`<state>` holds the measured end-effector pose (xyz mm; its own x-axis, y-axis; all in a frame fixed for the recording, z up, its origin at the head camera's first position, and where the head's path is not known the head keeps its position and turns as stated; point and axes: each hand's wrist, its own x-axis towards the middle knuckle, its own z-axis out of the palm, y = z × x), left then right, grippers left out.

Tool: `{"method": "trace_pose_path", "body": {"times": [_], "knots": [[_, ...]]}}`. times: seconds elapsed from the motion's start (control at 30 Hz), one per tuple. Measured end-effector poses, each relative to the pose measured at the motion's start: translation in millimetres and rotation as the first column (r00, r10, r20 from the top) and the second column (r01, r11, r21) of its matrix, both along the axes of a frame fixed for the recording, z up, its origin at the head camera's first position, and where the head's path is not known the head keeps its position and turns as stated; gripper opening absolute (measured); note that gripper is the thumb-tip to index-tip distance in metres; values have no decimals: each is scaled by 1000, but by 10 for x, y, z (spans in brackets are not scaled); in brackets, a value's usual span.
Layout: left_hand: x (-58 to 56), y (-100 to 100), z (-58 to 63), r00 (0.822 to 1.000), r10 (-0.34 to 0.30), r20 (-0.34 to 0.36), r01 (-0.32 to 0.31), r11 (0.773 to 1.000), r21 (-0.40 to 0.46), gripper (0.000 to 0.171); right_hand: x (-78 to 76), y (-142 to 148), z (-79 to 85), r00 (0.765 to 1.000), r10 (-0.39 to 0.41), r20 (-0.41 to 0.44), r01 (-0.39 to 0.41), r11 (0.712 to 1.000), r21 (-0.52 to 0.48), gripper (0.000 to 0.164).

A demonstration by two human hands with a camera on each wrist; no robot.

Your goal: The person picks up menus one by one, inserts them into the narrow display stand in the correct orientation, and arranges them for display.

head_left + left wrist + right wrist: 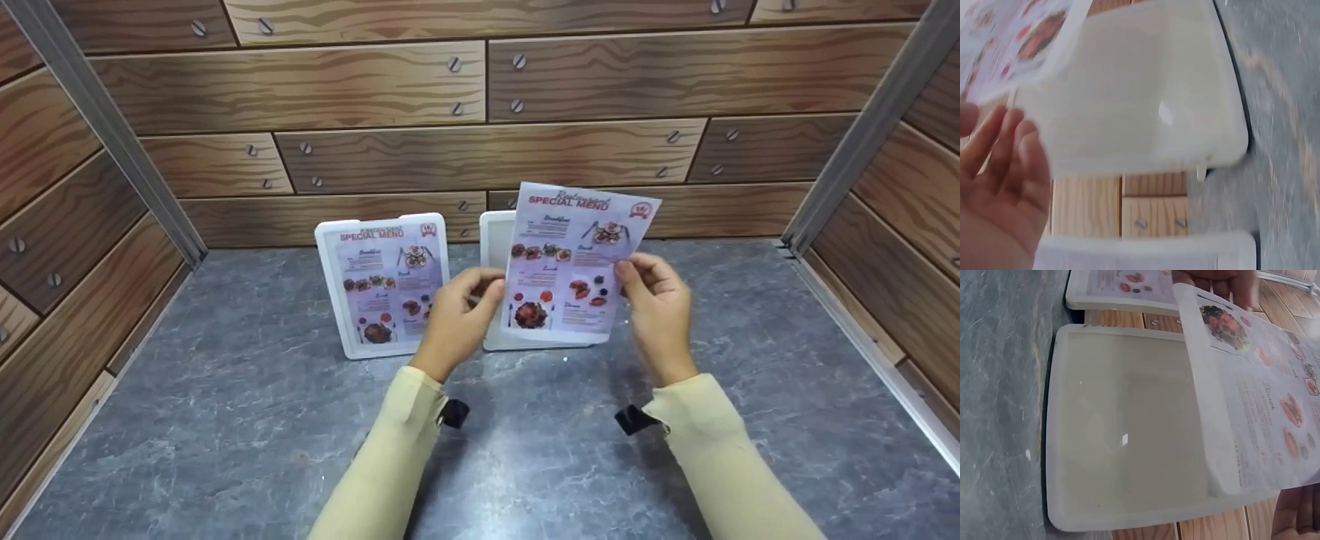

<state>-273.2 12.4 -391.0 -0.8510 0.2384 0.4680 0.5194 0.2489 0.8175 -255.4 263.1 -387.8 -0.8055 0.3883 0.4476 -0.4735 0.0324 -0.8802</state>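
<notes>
A printed menu sheet (pixel 562 262) is held up, tilted, by my right hand (pixel 660 315), which pinches its right edge with the thumb in front. My left hand (pixel 457 319) is at the sheet's left edge, fingers loosely bent; in the left wrist view a gap shows between thumb and fingers, with the fingertips right below the sheet's edge. Behind the sheet stands a white-framed menu stand (pixel 1129 427) with a blank, glossy panel, partly covered by the sheet in the head view. To its left, another white-framed stand (pixel 335 300) displays the same menu.
Both stands rest on a grey marbled tabletop (pixel 225 427), near the wood-patterned back wall (pixel 390 157). Similar wood-patterned side walls rise at left and right, with grey metal posts (pixel 855 120) at the back corners.
</notes>
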Motion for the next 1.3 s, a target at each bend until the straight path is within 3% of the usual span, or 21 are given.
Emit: {"method": "trace_pose_path", "body": {"times": [0.23,0.4,0.63,0.8,0.97,1.13,1.3], "knots": [[-77,125,183,993,103,-60,-105,994,-32,9,-124,-17,206,998,37,-50,-35,999,36,9],[-190,129,423,989,135,-57,-137,990,-42,8,-226,26,478,995,85,-61,-80,993,84,9],[-344,155,746,969,181,-167,-197,976,-88,14,-400,72,938,988,101,-116,-97,995,39,14],[-394,152,834,969,207,-136,-231,953,-196,15,-534,74,1162,979,106,-176,-119,991,-65,9],[-473,160,910,957,259,-129,-282,931,-230,16,-644,75,1295,964,126,-234,-139,989,-42,5],[-534,173,958,945,289,-154,-319,915,-245,15,-715,97,1340,954,166,-249,-180,983,-35,5],[-575,163,937,932,307,-193,-350,899,-263,15,-793,136,1270,958,173,-230,-178,984,-1,6]]}}
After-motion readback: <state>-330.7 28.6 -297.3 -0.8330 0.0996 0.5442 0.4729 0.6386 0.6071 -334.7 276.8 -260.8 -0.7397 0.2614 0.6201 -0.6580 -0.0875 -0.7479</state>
